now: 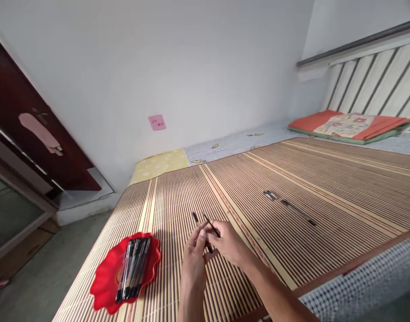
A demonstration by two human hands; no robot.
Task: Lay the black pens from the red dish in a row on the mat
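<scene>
My left hand (194, 252) is closed around a pen (195, 218), whose black end sticks out past the fingers. My right hand (229, 241) pinches a slim dark stick-like pen part (209, 223); its exact kind is too small to tell. Both hands meet close together above the bamboo mat (178, 201), fingertips nearly touching. To their left, a red scalloped plate (106, 279) holds several clear-barrelled pens with black ends (134, 268). On the mat to the right lie small clear-and-black pen pieces (270, 195) and a long thin pen part (299, 212).
The mat covers a bed against a white wall (225, 67) bearing a pink note (157, 122). A folded orange-and-floral quilt (349, 125) lies by the railed headboard (376, 80). At left is a dark red door (40, 120) with a pink cloth on its handle.
</scene>
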